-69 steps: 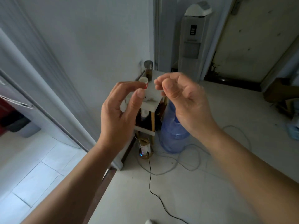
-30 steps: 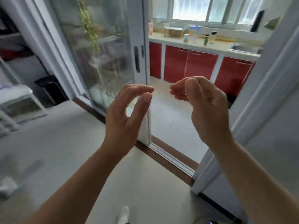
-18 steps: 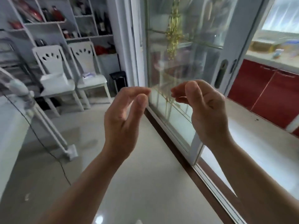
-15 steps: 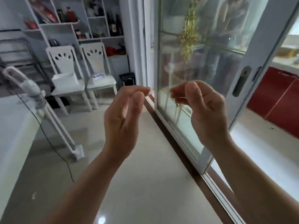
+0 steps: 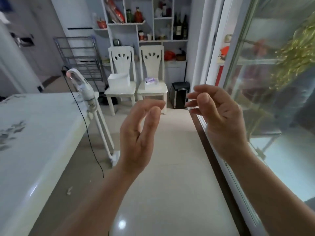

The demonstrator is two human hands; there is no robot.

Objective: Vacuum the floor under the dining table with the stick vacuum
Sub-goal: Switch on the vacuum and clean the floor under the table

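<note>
White stick vacuum (image 5: 87, 93), apart, left of hands (image 5: 136, 133) (image 5: 221, 123)

Both forearms up in front of me, bare, hands at about the same height, apart, not touching. Left hand (image 5: 136, 133): palm facing right, fingers loosely curled, thumb near the fingertips but a gap between, nothing in it. Right hand (image 5: 219, 120): back toward me, fingers loosely curled inward, thumb on top, also holding nothing.
</note>
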